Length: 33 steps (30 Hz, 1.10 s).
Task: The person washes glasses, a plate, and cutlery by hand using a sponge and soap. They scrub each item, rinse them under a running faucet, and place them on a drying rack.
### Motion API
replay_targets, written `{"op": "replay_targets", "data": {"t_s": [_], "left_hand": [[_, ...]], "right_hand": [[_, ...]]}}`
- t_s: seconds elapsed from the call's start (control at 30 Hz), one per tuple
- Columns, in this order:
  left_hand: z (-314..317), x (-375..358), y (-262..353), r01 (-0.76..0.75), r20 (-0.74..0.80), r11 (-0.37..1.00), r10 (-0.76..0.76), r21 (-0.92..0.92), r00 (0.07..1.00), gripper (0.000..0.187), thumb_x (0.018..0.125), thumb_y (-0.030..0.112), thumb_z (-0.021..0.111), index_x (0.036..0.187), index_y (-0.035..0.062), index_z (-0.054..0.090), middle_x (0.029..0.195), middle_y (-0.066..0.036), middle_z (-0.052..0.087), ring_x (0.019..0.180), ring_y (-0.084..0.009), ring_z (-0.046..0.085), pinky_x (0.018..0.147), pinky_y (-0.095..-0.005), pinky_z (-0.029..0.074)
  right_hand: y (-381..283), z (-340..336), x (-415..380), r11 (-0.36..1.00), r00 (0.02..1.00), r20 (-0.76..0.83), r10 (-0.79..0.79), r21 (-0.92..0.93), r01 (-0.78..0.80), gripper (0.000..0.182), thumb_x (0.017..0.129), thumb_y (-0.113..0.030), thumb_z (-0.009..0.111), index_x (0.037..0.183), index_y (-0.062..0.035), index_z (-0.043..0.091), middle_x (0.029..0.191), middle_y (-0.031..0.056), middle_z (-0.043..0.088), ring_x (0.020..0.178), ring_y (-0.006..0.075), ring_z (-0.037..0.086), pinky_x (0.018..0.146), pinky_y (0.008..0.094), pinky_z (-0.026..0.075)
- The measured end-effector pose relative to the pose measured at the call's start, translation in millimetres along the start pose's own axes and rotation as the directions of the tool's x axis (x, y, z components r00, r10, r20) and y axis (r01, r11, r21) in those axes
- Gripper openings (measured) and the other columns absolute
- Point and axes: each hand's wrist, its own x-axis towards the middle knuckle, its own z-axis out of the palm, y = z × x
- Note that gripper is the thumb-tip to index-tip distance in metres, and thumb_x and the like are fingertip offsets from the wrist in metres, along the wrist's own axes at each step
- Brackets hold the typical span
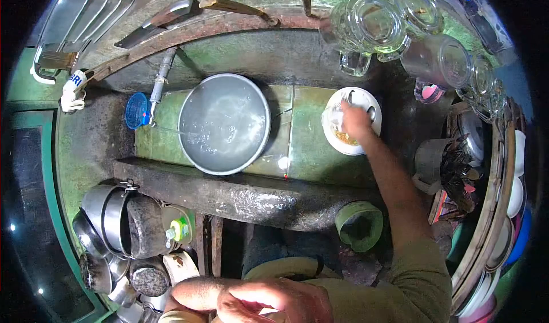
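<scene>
My right hand (355,121) reaches down over a white plate (369,146) on the green tiled ledge. Its fingers are closed and partly hidden, so what they hold, if anything, does not show clearly. A fork (344,96) and the dark bowl of a spoon (372,112) lie by the hand, with yellowish food scraps (343,136) on the plate. Something clear and shiny sits at the plate's left side. My left hand (254,300) is close to my body at the bottom edge, blurred, its fingers not distinct. It is apart from the plate.
A grey basin (197,163) of water stands left of the plate, below a tap pipe (162,77) with a blue strainer (137,111). Glass mugs (374,22) hang upper right. Pots (117,223) and a green-capped bottle (177,230) stand lower left; a green container (359,208) is near my right arm.
</scene>
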Motion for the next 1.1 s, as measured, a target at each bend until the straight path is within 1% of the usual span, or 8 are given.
{"op": "replay_targets", "data": {"t_s": [0.2,0.3,0.47,0.5,0.6,0.73,0.87,1.1], "left_hand": [[0.1,-13.0,5.0,0.074,-0.055,0.974,-0.063,0.216,0.996,0.033,0.091,0.034,0.061,0.112,0.0084,0.061,0.117,-0.013,0.06,0.107,-0.0255,0.058,0.101,-0.0475,0.041],[2.2,-20.4,19.7,0.246,-0.003,0.951,-0.251,-0.186,0.968,0.032,0.092,0.031,0.06,0.118,0.0143,0.06,0.135,-0.014,0.049,0.113,-0.0291,0.055,0.111,-0.049,0.028],[-30.2,-37.0,30.5,0.09,-0.187,0.995,-0.08,0.041,0.979,0.045,0.096,0.038,0.048,0.102,-0.0047,0.062,0.107,-0.024,0.053,0.101,-0.032,0.054,0.092,-0.043,0.042],[-46.0,-44.9,24.7,0.021,-0.23,0.999,-0.026,-0.026,0.973,0.046,0.097,0.039,0.046,0.103,-0.0052,0.06,0.106,-0.025,0.054,0.101,-0.0322,0.054,0.092,-0.0432,0.043],[-79.5,-64.3,16.0,-0.041,-0.443,0.999,0.033,-0.007,0.896,0.043,0.098,0.036,0.043,0.101,-0.0033,0.059,0.11,-0.024,0.056,0.101,-0.0301,0.057,0.091,-0.0429,0.046],[-104.6,-90.8,8.4,-0.042,-0.569,0.999,0.024,-0.019,0.822,0.042,0.099,0.036,0.041,0.103,-0.0004,0.06,0.112,-0.021,0.057,0.1,-0.0283,0.059,0.091,-0.0432,0.047],[-103.3,-101.7,7.4,-0.003,-0.725,0.999,0.034,0.045,0.688,0.041,0.098,0.042,0.04,0.1,0.0066,0.06,0.105,-0.015,0.061,0.091,-0.0271,0.059,0.086,-0.047,0.045],[-103.4,-113.2,3.9,-0.057,-0.779,0.993,0.118,0.105,0.616,0.04,0.097,0.042,0.042,0.1,0.0063,0.06,0.102,-0.015,0.063,0.086,-0.0266,0.061,0.083,-0.0476,0.048]], "right_hand": [[-6.9,55.0,8.8,0.99,0.991,-0.119,-0.062,-0.132,0.046,0.044,0.08,-0.009,0.057,0.121,-0.0228,0.054,0.114,0.0182,0.057,0.105,0.0386,0.057,0.082,0.0486,0.05],[-1.4,37.3,2.8,0.99,0.989,-0.115,-0.09,-0.117,0.077,0.032,0.078,-0.013,0.062,0.109,-0.0212,0.064,0.117,0.0165,0.054,0.103,0.0388,0.057,0.084,0.0466,0.05],[111.2,23.9,28.8,0.875,0.95,-0.298,-0.092,0.431,0.219,0.029,0.069,-0.012,0.072,0.095,-0.0004,0.066,0.082,0.0156,0.067,0.074,0.0294,0.065,0.067,0.0417,0.053],[90.9,-9.8,-1.5,0.512,0.97,-0.159,0.183,0.858,0.044,0.029,0.069,-0.012,0.071,0.095,-0.0008,0.065,0.078,0.009,0.068,0.069,0.0244,0.064,0.064,0.0384,0.053],[129.3,-15.4,-7.9,0.302,0.971,-0.124,0.205,0.952,0.058,0.035,0.067,-0.013,0.073,0.097,0.0014,0.065,0.084,0.0064,0.067,0.073,0.0196,0.064,0.064,0.036,0.053],[146.0,13.7,36.5,0.871,0.865,-0.193,0.463,0.277,-0.405,0.059,0.064,-0.015,0.072,0.119,-0.0007,0.056,0.104,0.02,0.066,0.093,0.0349,0.066,0.077,0.0423,0.054],[63.3,-16.2,9.9,0.939,0.929,0.136,0.344,-0.044,-0.342,0.065,0.069,-0.02,0.071,0.129,-0.0076,0.05,0.115,0.0222,0.061,0.109,0.034,0.06,0.093,0.0442,0.048],[125.4,80.6,57.7,0.97,0.971,-0.03,0.238,-0.051,-0.24,0.038,0.073,-0.02,0.066,0.105,-0.001,0.063,0.104,0.0215,0.065,0.098,0.0324,0.065,0.084,0.0421,0.053]]}}
